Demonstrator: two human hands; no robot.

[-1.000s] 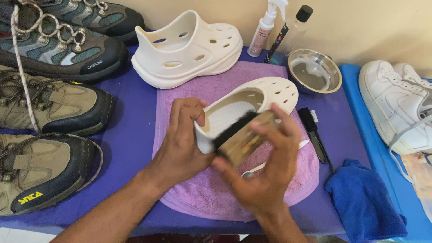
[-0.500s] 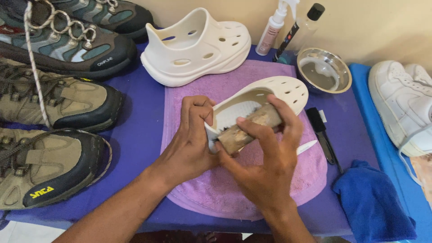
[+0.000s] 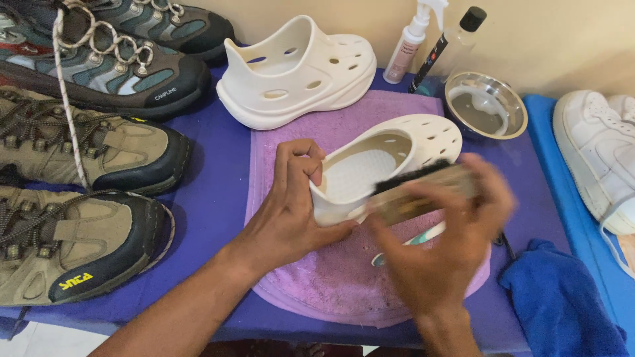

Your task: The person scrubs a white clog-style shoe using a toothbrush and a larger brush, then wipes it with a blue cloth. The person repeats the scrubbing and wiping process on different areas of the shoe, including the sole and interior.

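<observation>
— Since half a second ago your right hand [image 3: 442,251] has swept the wooden brush [image 3: 423,192] rightward along the white clog [image 3: 383,165]; it's blurred.

— And my grip?

— Right fingers wrap the brush; your left hand [image 3: 291,211] clamps the clog's heel. The clog lies on the purple towel [image 3: 317,291], its twin [image 3: 297,73] at twelve o'clock.

Hiking boots [image 3: 79,158], steel bowl [image 3: 486,106], blue cloth [image 3: 562,311] (crumpled), spray bottle [image 3: 413,39]

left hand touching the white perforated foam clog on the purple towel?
Touching. Head view: left hand wraps the white perforated foam clog's heel, fingers over its rim.
</observation>
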